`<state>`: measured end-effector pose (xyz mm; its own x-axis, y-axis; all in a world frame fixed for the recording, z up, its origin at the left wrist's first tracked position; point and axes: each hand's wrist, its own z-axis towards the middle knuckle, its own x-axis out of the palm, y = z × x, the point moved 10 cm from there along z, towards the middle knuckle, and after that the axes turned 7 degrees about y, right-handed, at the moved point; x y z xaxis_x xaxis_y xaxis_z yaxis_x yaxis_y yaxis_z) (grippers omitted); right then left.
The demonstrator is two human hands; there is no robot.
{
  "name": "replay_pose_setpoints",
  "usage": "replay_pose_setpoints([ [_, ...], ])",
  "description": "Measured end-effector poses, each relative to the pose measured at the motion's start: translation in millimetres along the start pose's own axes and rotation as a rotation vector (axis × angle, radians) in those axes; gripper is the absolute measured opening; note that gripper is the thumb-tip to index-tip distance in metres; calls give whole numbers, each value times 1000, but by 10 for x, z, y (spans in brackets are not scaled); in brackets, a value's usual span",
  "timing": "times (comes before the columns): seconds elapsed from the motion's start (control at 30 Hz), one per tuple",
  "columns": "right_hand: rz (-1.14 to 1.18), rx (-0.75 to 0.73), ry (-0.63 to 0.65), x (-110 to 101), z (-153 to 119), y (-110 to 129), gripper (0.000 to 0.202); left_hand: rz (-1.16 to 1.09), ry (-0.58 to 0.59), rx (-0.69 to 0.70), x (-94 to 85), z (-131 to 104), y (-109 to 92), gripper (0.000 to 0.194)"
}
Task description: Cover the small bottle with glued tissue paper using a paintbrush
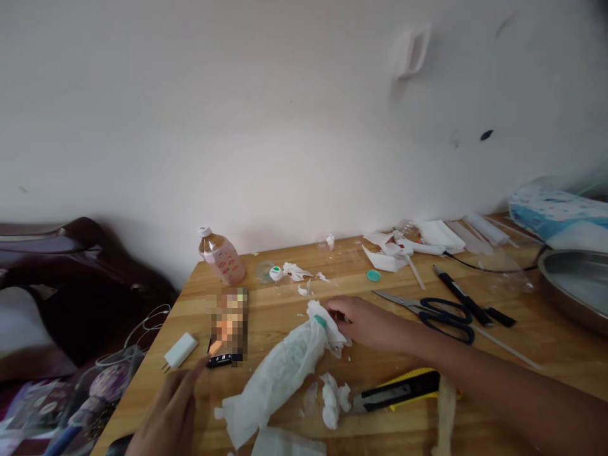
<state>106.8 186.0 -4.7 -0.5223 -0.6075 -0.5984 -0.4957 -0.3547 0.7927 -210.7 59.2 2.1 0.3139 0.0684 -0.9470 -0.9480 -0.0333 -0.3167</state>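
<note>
A plastic bottle wrapped in white tissue (280, 370) lies slanting across the wooden table, a bit of green showing near its upper end. My right hand (363, 322) is at that end, its bent fingers closed against the tissue; the fingertips are partly hidden. With its index finger stretched out, my left hand (166, 408) touches the lower edge of a phone (228, 326) whose screen is lit and blurred out. That hand holds nothing. Crumpled tissue (331, 402) and a yellow and black utility knife (399, 391) lie below my right hand.
Scissors (427, 310), a black marker (460, 293) and a glue gun (422, 247) lie to the right, near a metal basin (577, 282). A drink bottle (222, 256) stands at the back left; a white charger (180, 350) lies by the left edge. A green cap (373, 275) is near the middle.
</note>
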Motion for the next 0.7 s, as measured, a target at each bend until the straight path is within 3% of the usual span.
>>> replay_pose_setpoints([
  [0.23,-1,-4,-12,2,-33,-27,11,173,76,48,385,53,-81,48],
  [0.47,-27,2,-27,-47,-55,-22,11,219,84,42,379,40,-4,49],
  [0.7,-30,4,-16,-27,-59,20,11,214,156,35,508,67,46,49],
])
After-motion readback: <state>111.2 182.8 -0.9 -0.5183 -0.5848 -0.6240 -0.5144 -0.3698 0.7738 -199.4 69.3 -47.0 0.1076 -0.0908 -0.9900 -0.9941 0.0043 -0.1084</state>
